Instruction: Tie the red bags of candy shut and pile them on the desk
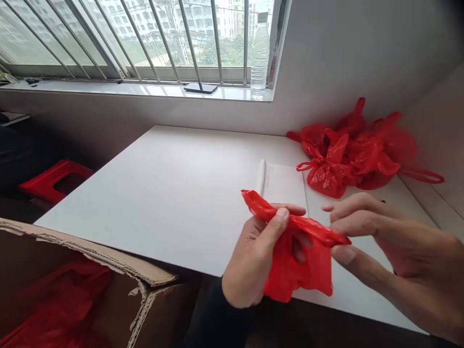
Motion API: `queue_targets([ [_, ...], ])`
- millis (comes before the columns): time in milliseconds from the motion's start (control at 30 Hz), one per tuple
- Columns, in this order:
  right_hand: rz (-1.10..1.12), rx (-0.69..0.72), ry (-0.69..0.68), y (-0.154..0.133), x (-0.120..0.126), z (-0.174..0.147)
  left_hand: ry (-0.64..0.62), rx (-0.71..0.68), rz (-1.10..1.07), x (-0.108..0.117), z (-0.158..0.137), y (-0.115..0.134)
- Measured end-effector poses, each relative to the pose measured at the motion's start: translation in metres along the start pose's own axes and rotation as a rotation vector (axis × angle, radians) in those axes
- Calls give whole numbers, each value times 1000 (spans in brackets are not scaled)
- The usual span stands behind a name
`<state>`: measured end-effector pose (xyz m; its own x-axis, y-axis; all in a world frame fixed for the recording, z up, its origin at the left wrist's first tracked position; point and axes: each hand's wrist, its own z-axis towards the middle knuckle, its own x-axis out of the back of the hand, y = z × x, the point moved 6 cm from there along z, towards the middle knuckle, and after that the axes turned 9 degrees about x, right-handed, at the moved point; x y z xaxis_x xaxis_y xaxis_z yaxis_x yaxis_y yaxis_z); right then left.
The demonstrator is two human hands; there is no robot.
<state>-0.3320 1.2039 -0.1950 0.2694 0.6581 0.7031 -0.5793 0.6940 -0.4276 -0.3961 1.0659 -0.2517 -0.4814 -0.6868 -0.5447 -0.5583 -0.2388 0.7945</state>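
My left hand [253, 261] grips a folded red plastic bag [304, 275], its thumb pressed on the rolled upper band of the bag. Two handle-like flaps of the bag hang below that band, over the front edge of the white table. At the right end of the band, my right hand [391, 261] has thumb and forefinger on either side of the plastic, pinching its tip. Its other fingers are loosely bent.
Several tied, filled red bags [328, 176] are heaped at the table's [174, 193] back right corner. Nearer lies a white notebook or pad [284, 181]. An open cardboard box [108, 263] with red plastic inside stands front left, a red stool [54, 179] beyond. On the windowsill are a bottle [259, 58] and phone-like slab [200, 88].
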Motion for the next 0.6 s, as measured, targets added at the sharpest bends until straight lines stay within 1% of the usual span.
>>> queue_targets([
  [33,35,-11,-51,-3,-5,1,-17,-16,-17,1,0,2],
  [100,127,-62,-107,-2,-14,3,-50,-61,34,2,-4,8],
  [200,267,-156,-52,13,-25,7,-89,-82,227,0,-13,16],
  [233,334,-174,-53,18,-30,9,-90,-84,301,1,-15,18],
  [300,457,-223,-108,27,-41,11,-74,-110,440,3,-18,21],
  [367,514,-304,-150,34,-49,12,-22,-168,581,7,-19,21],
  [400,520,-349,-155,37,-52,12,27,-216,665,10,-19,22],
  [433,525,-388,-151,40,-54,11,103,-295,755,13,-18,23],
  [533,633,-453,-145,42,-63,9,372,-633,990,18,-22,29],
  [567,695,-461,-159,41,-68,8,420,-730,1032,18,-24,29],
  [600,753,-459,-180,41,-73,7,429,-804,1050,17,-26,28],
])
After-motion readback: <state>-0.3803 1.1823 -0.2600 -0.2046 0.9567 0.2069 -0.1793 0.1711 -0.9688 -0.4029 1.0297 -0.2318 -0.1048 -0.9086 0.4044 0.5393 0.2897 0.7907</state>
